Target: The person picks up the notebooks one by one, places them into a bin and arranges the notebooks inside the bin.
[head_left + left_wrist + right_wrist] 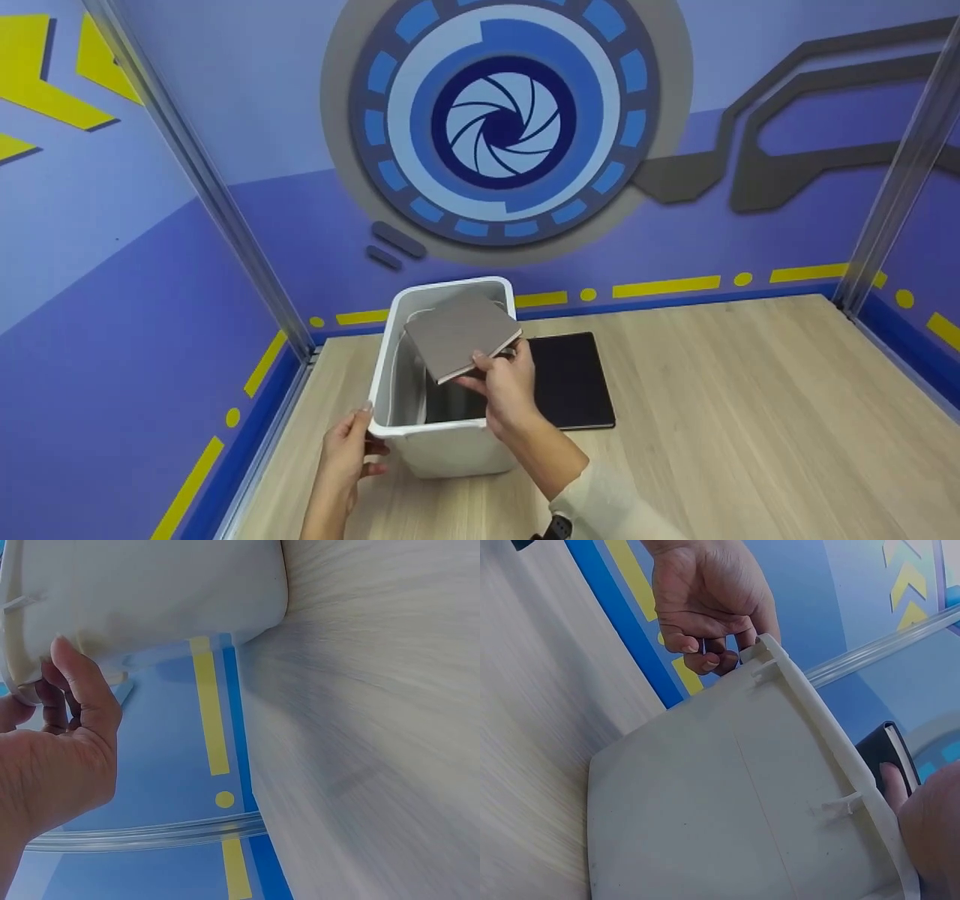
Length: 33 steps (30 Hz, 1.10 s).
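A white plastic bin (450, 454) stands on the wooden table near the back wall. My left hand (346, 450) grips its rim at the near left corner, thumb on top and fingers curled beneath; the left wrist view shows this hand (75, 742) at the rim too. Over the bin's mouth, my right hand (511, 386) pinches a grey-brown hardcover notebook (457, 330) by its near right edge, tilted, the thumb on its cover. Only part of that notebook (885, 754) shows beyond the rim in the right wrist view. Inside the bin lies a dark flat thing (454, 403), partly covered by the notebook.
Flat on the table (750, 420), just right of the bin, lies a larger black notebook (574, 382), partly behind my right hand. Blue printed panels (285, 240) close off the back and both sides, with metal posts (202, 172) at the corners.
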Motion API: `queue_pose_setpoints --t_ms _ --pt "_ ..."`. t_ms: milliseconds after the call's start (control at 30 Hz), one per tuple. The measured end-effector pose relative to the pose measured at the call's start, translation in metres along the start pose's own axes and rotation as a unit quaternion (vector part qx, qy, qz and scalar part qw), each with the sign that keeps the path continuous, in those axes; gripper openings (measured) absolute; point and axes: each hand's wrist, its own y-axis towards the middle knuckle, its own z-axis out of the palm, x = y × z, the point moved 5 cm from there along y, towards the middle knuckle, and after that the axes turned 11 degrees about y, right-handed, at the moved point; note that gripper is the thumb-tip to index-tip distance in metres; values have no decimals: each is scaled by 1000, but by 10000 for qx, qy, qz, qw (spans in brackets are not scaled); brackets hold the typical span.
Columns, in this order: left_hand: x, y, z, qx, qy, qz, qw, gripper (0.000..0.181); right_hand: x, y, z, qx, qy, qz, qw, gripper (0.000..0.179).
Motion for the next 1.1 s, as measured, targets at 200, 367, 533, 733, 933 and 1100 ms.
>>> queue_pose_setpoints --t_ms 200,367,533,733,933,1100 --pt "0 -1 1 9 -74 -7 10000 39 0 1 0 -10 34 -10 10000 48" --pt "1 0 2 31 -119 0 9999 39 0 1 -1 -32 -10 12 10000 48" --pt "1 -1 2 44 -142 5 9999 38 0 0 -1 -8 -46 28 10000 48" --pt "1 -1 3 65 -175 20 9998 40 0 0 -1 32 -55 15 10000 48" --pt "2 0 2 82 -213 -23 9997 41 1 -2 0 94 -101 46 9999 50" --pt "4 1 0 95 -199 -81 9997 41 1 -2 -1 135 -122 41 9998 52"
